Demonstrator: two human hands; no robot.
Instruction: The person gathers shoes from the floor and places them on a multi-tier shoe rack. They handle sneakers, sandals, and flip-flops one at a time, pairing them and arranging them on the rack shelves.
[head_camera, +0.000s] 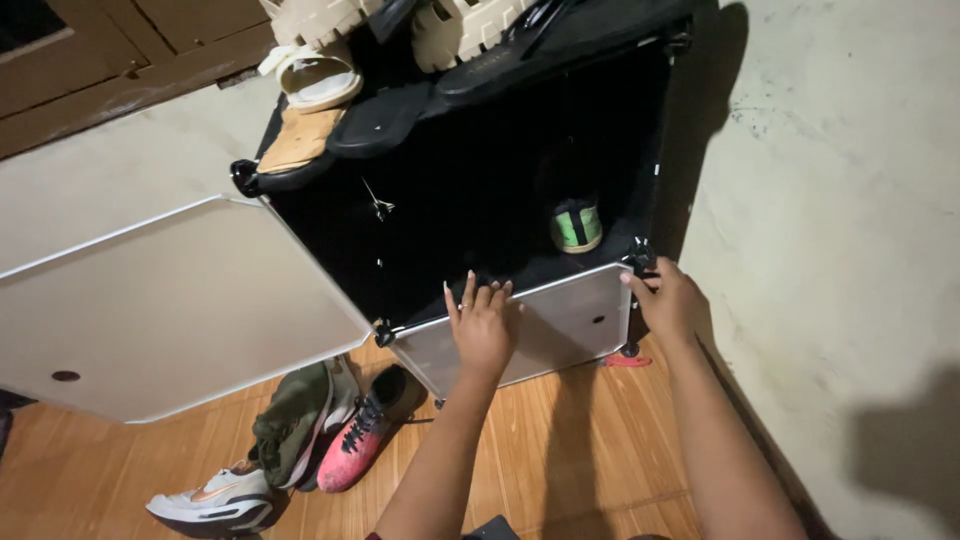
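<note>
Left hand (483, 328) lies flat, ungripping, on the panel (560, 325) to steady it (door (170, 300) swung open at nine o'clock), while right hand (668, 303) pinches the corner connector (640, 257).

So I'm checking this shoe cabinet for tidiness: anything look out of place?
Yes. Several shoes lie jumbled on the wooden floor below the open door, while only one green shoe sits inside the black cabinet.

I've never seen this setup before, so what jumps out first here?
A black shoe cabinet stands open in the middle, its pale door swung out to the left. Both hands press its lower panel: the left hand on the top edge, the right hand at the corner. A green shoe sits inside, sandals lie on top, and sneakers are on the wooden floor.
</note>
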